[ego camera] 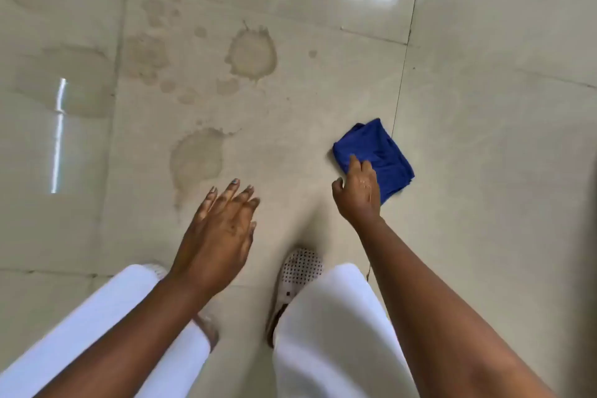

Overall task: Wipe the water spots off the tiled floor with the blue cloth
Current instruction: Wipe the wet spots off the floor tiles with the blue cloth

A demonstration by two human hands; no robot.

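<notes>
Tiled floor [323, 100] spotted; right hand [358, 194] touching blue cloth [378, 155].

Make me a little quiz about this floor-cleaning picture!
1. True or false: the blue cloth lies folded on the tiled floor.
2. Which hand touches the cloth: A) left hand, B) right hand, C) both?
3. Fill in: the biggest round water spot lies to the ____ of the cloth.

Key: 1. true. 2. B; the left hand is spread open over the floor, holding nothing. 3. left, and farther from the person.
</notes>
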